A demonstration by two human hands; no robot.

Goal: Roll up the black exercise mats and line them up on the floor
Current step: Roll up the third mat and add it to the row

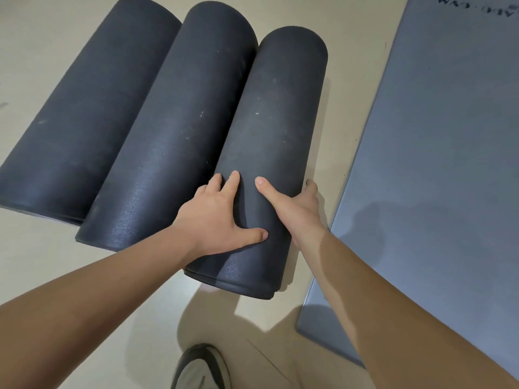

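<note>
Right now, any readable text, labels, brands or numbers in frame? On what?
Dark printed lettering at the far end of the flat grey mat: upside down, cut by the frame edge, not readable.
Rolled black exercise mats, left, middle, right: no text, only pale specks.
Grey and white shoe: no text visible.

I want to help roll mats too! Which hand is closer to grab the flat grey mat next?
Probably the right hand. It cups the right side of the rightmost roll, next to the grey mat. The left hand lies on top of that roll, toward the middle roll.
</note>
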